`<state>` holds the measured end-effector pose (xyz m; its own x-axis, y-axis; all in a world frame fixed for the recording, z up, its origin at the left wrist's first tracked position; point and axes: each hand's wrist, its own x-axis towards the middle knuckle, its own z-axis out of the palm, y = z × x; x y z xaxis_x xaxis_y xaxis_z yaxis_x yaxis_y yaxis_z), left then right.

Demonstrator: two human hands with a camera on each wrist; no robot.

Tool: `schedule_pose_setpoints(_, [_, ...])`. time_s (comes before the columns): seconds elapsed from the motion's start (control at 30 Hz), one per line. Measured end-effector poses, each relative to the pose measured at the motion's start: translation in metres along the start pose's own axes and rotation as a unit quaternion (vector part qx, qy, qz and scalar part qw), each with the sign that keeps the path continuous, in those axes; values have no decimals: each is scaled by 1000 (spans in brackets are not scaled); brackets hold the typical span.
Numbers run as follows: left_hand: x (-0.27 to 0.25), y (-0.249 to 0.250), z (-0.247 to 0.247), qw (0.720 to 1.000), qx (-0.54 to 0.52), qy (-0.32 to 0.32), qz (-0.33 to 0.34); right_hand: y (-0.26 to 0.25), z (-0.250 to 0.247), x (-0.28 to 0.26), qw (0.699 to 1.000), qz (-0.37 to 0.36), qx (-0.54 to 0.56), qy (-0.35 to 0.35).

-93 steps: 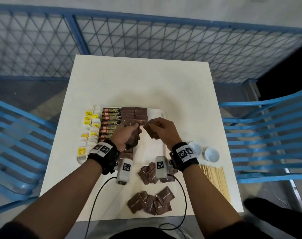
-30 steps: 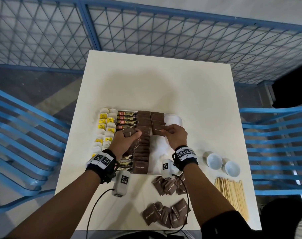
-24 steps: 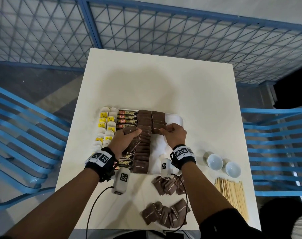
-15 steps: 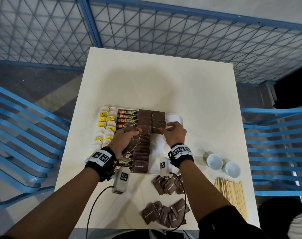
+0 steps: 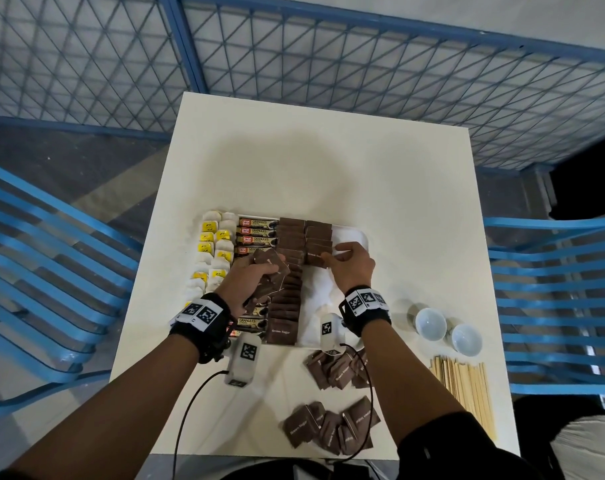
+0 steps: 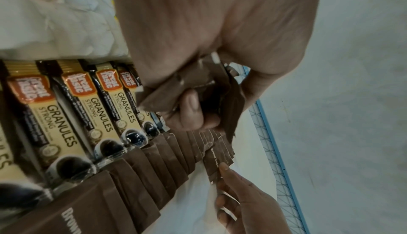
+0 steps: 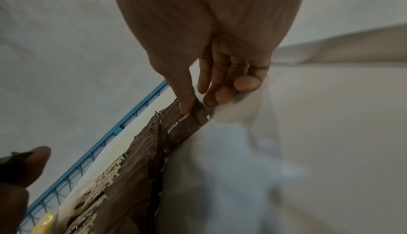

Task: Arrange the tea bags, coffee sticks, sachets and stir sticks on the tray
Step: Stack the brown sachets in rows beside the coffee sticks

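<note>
right hand (image 5: 351,268) pinching brown sugar sachet (image 5: 316,259) on tray (image 5: 358,235), left hand (image 5: 251,282) clutching sachet stack (image 5: 270,268)

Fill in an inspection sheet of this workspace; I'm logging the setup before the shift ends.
Surface: white table, tray near the person.
Job's things: tea bags, coffee sticks, brown sugar sachets in rows on tray; loose sachets, stir sticks on table.
Clutter: two white cups.
Hands: left hand holds sachets; right hand pinches one.
Cables: black cable.
Surroundings: blue chairs, mesh fence.
</note>
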<state>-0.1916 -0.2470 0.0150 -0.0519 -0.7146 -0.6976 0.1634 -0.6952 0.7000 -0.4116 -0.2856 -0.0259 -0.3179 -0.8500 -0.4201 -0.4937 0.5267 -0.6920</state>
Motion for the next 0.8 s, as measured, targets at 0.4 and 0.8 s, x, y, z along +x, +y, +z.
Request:
schedule_pose_setpoints(0.4, [-9,1,4,998,22,-2,55,-24,8,-34,980,-125,65,-143])
schedule_pose_setpoints(0.8, [-19,3,13,996,60,40,52,-32,-6,-34,950,-203,42,-235])
